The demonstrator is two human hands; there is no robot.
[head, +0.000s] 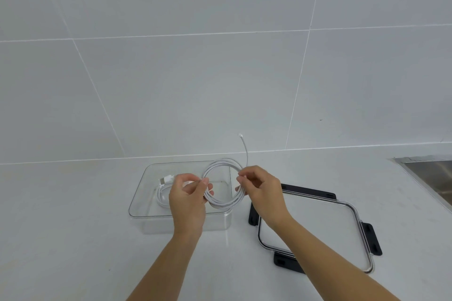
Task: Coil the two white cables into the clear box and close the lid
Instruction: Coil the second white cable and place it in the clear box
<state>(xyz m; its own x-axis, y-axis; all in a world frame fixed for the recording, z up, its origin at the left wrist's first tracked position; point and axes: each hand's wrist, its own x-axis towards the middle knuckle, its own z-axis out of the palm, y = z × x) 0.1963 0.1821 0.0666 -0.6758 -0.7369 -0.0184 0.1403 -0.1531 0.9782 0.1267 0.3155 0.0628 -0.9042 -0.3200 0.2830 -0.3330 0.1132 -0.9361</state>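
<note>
A clear box [139,193] stands open on the white counter. Inside it at the left lies one coiled white cable [162,193] with its plug end up. Above the box's right half I hold the second white cable [223,203] wound into a round coil. My left hand [189,199] pinches the coil's left side and my right hand [263,193] pinches its right side. The cable's free end rises above my right hand to a small plug [241,135]. The clear lid [315,225] with black clips lies flat to the right of the box, partly under my right forearm.
A tiled wall rises behind the counter. A steel sink [430,168] sits at the far right edge. Bare counter lies left of the box and in front of it.
</note>
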